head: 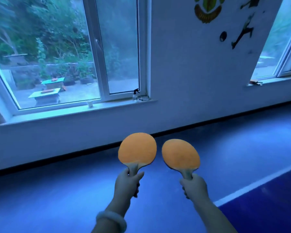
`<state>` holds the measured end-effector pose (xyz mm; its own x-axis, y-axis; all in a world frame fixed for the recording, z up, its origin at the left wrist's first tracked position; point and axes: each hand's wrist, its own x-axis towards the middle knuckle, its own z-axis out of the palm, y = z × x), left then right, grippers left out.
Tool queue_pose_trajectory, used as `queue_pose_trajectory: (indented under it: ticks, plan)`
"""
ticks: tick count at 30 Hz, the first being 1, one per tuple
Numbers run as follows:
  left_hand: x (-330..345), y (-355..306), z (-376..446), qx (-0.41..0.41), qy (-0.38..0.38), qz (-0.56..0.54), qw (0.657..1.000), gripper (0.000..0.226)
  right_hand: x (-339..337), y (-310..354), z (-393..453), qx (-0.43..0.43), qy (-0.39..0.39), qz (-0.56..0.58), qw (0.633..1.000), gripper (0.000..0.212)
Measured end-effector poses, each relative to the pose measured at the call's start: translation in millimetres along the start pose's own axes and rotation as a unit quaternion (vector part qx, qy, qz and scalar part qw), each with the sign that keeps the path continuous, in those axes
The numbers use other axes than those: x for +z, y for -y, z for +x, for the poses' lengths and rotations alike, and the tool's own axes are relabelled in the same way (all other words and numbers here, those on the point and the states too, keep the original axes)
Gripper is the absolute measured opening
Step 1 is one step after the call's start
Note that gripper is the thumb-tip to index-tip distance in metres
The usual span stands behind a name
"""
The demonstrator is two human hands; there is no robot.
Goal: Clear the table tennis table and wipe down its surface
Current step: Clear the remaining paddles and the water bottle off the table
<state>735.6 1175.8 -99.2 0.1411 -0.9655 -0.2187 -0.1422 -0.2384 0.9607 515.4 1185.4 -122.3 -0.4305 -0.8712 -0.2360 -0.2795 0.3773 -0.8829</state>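
Observation:
My left hand (127, 183) grips the handle of an orange-faced paddle (137, 148), blade up. My right hand (194, 185) grips the handle of a second orange paddle (181, 153), its blade tilted slightly left. The two blades stand side by side with a narrow gap between them, held in the air over the blue floor. A dark blue surface with a white edge line (259, 214) shows at the lower right; I cannot tell whether it is the table tennis table.
A white wall with a large window (57, 56) faces me. On its sill stand a small spray bottle (135, 95) and a white cup (90, 103). A second window (280, 47) is at the right. Stickers mark the wall (207, 9). Blue floor (57, 190) spreads below.

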Motion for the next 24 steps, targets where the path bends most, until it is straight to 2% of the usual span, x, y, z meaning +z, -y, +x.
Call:
queue_pose_trajectory:
  ticks: [4, 8, 16, 24]
  plan:
    - [7.5, -40.3, 112.1, 0.022, 0.039, 0.028, 0.999, 0.023, 12.7, 45.8, 75.5, 0.028, -0.047, -0.007, 0.998, 0.015]
    - [49.8, -80.0, 203.8, 0.031, 0.1, 0.053, 0.993, 0.022, 4.5, 72.0, 148.1, 0.056, -0.097, -0.002, 0.994, 0.014]
    - [218.8, -146.4, 357.0, 0.068, 0.205, 0.064, 0.974, 0.024, -42.1, 75.3, 323.8, 0.096, -0.199, 0.081, 0.972, 0.013]
    - [385.1, -212.3, 495.0, 0.101, 0.255, 0.13, 0.953, 0.027, -121.2, 93.8, 515.2, 0.128, -0.217, 0.09, 0.964, 0.01]
